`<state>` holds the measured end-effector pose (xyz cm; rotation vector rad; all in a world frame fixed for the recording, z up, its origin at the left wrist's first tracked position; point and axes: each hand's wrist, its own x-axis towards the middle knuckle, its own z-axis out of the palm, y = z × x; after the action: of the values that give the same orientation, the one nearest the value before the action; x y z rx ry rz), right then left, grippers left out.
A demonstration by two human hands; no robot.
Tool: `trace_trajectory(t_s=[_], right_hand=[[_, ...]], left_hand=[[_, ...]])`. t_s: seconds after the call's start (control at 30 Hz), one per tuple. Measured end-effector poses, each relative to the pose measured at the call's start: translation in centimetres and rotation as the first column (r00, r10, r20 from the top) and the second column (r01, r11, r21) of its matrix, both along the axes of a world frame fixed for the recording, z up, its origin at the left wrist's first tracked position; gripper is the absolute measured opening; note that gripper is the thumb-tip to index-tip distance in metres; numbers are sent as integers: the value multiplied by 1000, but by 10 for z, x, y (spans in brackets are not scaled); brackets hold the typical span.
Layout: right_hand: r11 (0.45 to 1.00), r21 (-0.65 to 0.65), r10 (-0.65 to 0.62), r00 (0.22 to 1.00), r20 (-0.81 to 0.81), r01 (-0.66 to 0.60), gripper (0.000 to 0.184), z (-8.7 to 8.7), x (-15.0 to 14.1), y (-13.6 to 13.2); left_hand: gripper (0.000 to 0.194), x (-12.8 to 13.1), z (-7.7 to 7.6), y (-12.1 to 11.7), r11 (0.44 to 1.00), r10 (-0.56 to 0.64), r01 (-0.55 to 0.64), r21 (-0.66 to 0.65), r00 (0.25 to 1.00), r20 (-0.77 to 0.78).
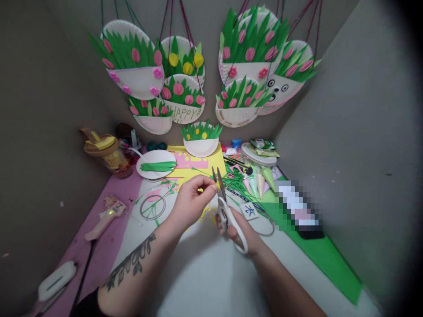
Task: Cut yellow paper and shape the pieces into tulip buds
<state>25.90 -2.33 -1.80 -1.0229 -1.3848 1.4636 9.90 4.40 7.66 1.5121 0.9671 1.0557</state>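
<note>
In the head view, my left hand (193,199) is closed in a pinch on a small piece of yellow paper (217,185), mostly hidden by thumb and fingertips. My right hand (244,231) grips white-handled scissors (223,203), fingers through the loops. Their blades point up and stand apart, close to the left fingertips; whether they touch the paper I cannot tell. Yellow paper scraps (209,216) lie on the table below the hands. Behind the scissors is a heap of thin green paper strips (236,182).
Paper-plate flower baskets (134,81) hang by strings above. A plate with green paper (156,155) lies back left, near a lidded cup (107,152). A glue gun (106,220) with a cord rests left. At right are a phone (310,232) and piping bags (260,181).
</note>
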Motion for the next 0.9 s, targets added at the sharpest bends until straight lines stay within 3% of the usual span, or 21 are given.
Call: trace_trajectory(t_s=[0.57, 0.9], right_hand=[[1000, -15, 20, 1000, 7, -19, 75, 3, 2, 2], [999, 6, 38, 996, 80, -38, 68, 8, 9, 0]], left_hand=[[14, -4, -1, 4, 999, -53, 53, -1, 998, -20], [10, -12, 2, 6, 992, -125, 126, 10, 990, -64]])
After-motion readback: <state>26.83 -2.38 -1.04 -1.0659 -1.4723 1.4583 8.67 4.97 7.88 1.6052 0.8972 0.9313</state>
